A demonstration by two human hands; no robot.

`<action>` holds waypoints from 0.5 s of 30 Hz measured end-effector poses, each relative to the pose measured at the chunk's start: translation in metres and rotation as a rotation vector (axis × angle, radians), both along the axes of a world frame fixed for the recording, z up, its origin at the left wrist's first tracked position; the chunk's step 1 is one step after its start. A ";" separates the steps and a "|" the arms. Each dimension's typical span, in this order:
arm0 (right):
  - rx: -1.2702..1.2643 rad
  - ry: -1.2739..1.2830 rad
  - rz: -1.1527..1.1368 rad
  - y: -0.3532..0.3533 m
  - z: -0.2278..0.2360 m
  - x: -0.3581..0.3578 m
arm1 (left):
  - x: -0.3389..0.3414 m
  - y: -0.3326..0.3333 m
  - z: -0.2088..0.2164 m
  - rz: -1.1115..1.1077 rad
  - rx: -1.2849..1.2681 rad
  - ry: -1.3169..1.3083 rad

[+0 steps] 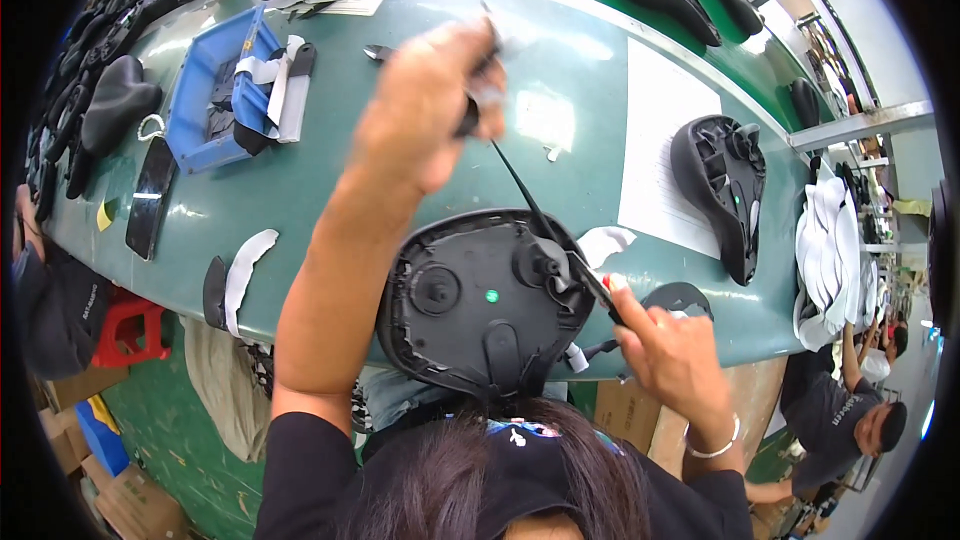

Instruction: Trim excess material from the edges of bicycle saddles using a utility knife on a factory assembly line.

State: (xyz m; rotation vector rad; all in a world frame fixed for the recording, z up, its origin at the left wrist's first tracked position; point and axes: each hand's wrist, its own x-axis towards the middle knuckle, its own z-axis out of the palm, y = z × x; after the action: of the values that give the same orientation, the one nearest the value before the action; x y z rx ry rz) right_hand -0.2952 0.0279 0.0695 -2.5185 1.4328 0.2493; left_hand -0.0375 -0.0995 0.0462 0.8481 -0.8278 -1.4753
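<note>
A black bicycle saddle (470, 315) lies underside up at the table's near edge, in front of my body. My left hand (425, 105), smeared by motion, is raised beyond the saddle. Its fingers are closed on a thin black strip (517, 180), which runs taut down to the saddle's right rim. Dark material also shows at those fingers, too blurred to name. My right hand (665, 350) is closed around a slim knife-like tool (597, 292) with a red spot. The tool's tip rests at the saddle's right edge; whether it touches the strip is unclear.
A blue bin (188, 125) with dark scraps stands at left, near a phone (151, 198). Another upturned saddle (722, 190) lies at right beside a paper sheet (655, 140). White pieces (825, 250) are stacked at the right edge. A co-worker (850, 420) is at far right.
</note>
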 end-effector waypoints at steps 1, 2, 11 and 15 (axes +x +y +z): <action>-0.003 0.008 -0.011 0.012 -0.004 -0.002 | -0.003 -0.003 0.016 0.181 0.012 0.067; 0.000 -0.146 -0.122 0.026 -0.012 -0.005 | -0.004 -0.002 0.026 0.348 -0.077 0.107; 0.396 -0.908 -0.697 0.089 -0.051 0.006 | 0.043 0.063 0.055 1.822 -0.601 -0.229; 0.241 -0.821 -0.311 0.097 -0.070 -0.008 | 0.069 0.073 0.073 2.027 -0.781 -0.551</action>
State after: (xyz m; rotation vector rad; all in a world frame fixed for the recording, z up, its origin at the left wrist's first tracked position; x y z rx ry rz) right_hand -0.3028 0.1250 -0.0005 -1.8100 1.2900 -0.5667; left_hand 0.0318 -0.0262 0.1193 0.8646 -0.3988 0.8411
